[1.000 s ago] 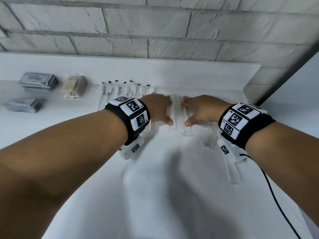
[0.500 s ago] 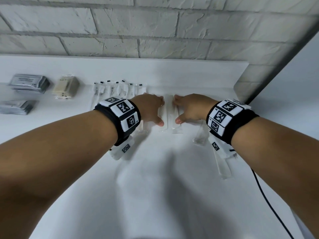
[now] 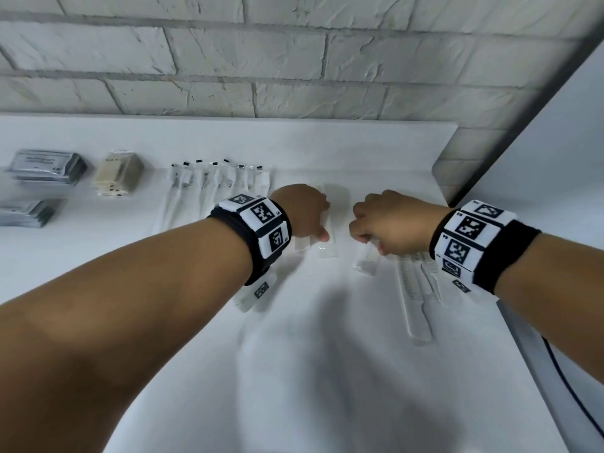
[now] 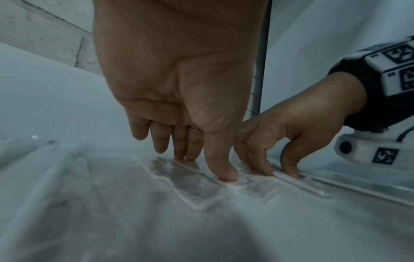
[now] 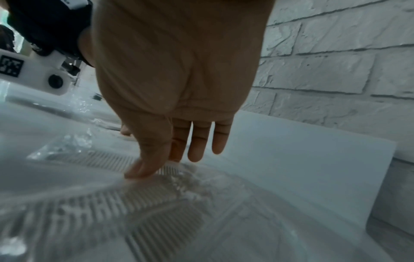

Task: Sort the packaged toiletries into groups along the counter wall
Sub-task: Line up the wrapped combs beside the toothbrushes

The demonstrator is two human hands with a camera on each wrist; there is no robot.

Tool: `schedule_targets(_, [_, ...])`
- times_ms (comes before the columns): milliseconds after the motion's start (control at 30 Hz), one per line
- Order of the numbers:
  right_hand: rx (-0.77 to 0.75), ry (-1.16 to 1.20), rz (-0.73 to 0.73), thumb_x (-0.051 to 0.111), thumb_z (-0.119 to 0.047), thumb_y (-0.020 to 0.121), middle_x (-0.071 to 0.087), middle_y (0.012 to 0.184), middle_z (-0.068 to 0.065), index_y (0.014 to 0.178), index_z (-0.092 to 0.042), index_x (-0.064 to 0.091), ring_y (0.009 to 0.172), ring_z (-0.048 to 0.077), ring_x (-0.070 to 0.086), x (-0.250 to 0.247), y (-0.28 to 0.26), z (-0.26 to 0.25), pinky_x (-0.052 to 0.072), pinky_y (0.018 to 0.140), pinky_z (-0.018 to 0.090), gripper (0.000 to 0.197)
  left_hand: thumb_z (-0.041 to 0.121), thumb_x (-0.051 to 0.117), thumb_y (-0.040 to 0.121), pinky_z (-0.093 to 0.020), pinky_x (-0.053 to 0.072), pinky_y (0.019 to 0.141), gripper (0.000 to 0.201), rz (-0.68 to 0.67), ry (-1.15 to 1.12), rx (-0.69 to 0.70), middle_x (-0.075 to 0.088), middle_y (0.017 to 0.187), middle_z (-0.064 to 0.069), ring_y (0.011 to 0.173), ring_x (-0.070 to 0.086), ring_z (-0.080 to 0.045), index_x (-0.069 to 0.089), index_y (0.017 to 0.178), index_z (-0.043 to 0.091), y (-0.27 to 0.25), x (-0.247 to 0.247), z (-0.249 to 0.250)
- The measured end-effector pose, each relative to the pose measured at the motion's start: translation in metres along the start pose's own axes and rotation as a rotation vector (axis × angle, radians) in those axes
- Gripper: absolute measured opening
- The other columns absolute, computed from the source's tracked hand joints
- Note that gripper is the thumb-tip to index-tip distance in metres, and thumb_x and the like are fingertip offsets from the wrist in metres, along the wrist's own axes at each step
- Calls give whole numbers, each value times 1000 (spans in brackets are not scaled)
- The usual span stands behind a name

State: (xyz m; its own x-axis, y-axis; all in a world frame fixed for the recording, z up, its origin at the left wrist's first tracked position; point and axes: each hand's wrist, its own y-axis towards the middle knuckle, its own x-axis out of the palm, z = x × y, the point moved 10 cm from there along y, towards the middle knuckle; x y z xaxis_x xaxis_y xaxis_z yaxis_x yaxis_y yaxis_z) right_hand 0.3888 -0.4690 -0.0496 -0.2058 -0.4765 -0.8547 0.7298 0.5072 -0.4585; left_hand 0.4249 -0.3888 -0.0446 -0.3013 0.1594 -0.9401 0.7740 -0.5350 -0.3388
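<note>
Clear packets holding white combs (image 3: 329,238) lie side by side on the white counter (image 3: 327,371). My left hand (image 3: 313,220) rests on them; in the left wrist view its straight fingers (image 4: 190,152) and thumb press down on a packet (image 4: 192,184). To the right, my right hand (image 3: 369,230) curls over another packaged comb (image 3: 364,261). The left wrist view shows its thumb and fingers (image 4: 260,164) pinching that comb's spine (image 4: 298,182). In the right wrist view the thumb (image 5: 141,168) sits on comb teeth (image 5: 107,161). More packaged combs (image 3: 418,305) lie under the right wrist.
Along the wall sit two stacks of grey sachets (image 3: 45,170) (image 3: 26,212), beige packets (image 3: 117,174) and a row of packaged toothbrushes (image 3: 212,188). A brick wall (image 3: 294,60) backs the counter. A white panel (image 3: 555,142) closes the right side, where a dark cable (image 3: 572,403) runs.
My right hand has left the middle packets and shifted right onto another packaged comb, fingers now curled. The left hand stays pressed on the middle packets.
</note>
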Motion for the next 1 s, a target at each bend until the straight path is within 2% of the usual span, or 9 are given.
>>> schedule_targets(167, [9, 52, 13, 54, -10, 76, 44, 82, -12, 75, -28, 39, 86, 19, 42, -1, 3, 2, 40, 78, 34, 24, 52, 57, 87, -33, 31, 107, 72, 0, 4, -17, 33, 154, 5, 138, 35, -20, 32, 148, 24, 0, 2, -1])
schedule_targets(300, [233, 375, 279, 55, -9, 85, 49, 86, -2, 84, -28, 51, 79, 26, 50, -43, -11, 46, 38, 67, 30, 20, 50, 58, 87, -32, 37, 100, 68, -4, -9, -30, 48, 142, 1, 130, 43, -22, 36, 145, 25, 0, 1, 0])
schedule_targets(400, [452, 851, 548, 71, -11, 81, 60, 84, -4, 96, -25, 59, 79, 19, 60, -70, -25, 91, 43, 67, 26, 24, 50, 57, 87, -33, 40, 94, 66, -5, 10, -29, 52, 134, -2, 125, 47, -24, 38, 144, 22, 1, 0, -1])
schedule_targets(467, [524, 1072, 501, 78, -10, 77, 64, 78, -1, 107, -15, 61, 69, 17, 63, -56, -13, 99, 49, 67, 28, 35, 51, 56, 88, -33, 39, 96, 68, -4, 15, -33, 50, 138, -1, 127, 45, -24, 35, 146, 22, 1, 1, -1])
schedule_targets(533, [578, 1212, 310, 78, -8, 77, 67, 74, 7, 118, -9, 58, 64, 21, 66, -22, 7, 89, 55, 64, 32, 46, 51, 55, 88, -34, 39, 99, 71, -5, 22, -38, 48, 140, -1, 129, 44, -24, 32, 148, 22, 1, 2, -2])
schedule_targets(600, [647, 1168, 218, 77, -13, 79, 68, 83, 10, 129, -11, 53, 79, 27, 70, 3, 15, 87, 58, 76, 38, 55, 51, 55, 88, -35, 39, 100, 71, -13, 19, -39, 47, 142, 0, 129, 44, -24, 32, 148, 22, 3, 3, -3])
schedule_targets(667, [677, 942, 246, 76, -19, 80, 66, 113, 8, 134, -17, 51, 106, 26, 64, 6, 13, 95, 50, 93, 35, 59, 52, 56, 88, -35, 39, 98, 71, -9, 13, -35, 48, 141, 0, 128, 44, -24, 33, 148, 23, 5, 3, -3])
schedule_targets(800, [502, 722, 203, 78, -28, 75, 51, 141, -8, 136, -30, 51, 126, 17, 49, -5, 11, 70, 39, 104, 31, 67, 52, 58, 86, -33, 39, 96, 70, 14, 0, -37, 51, 137, -1, 126, 46, -25, 35, 146, 24, 5, 4, -5])
schedule_targets(1000, [397, 446, 34, 70, -38, 82, 55, 134, 4, 140, -27, 45, 121, 26, 52, -8, 16, 36, 44, 99, 39, 64, 54, 57, 85, -34, 39, 97, 69, 7, 10, -5, 48, 142, 2, 126, 46, -23, 38, 145, 25, 6, 4, -5])
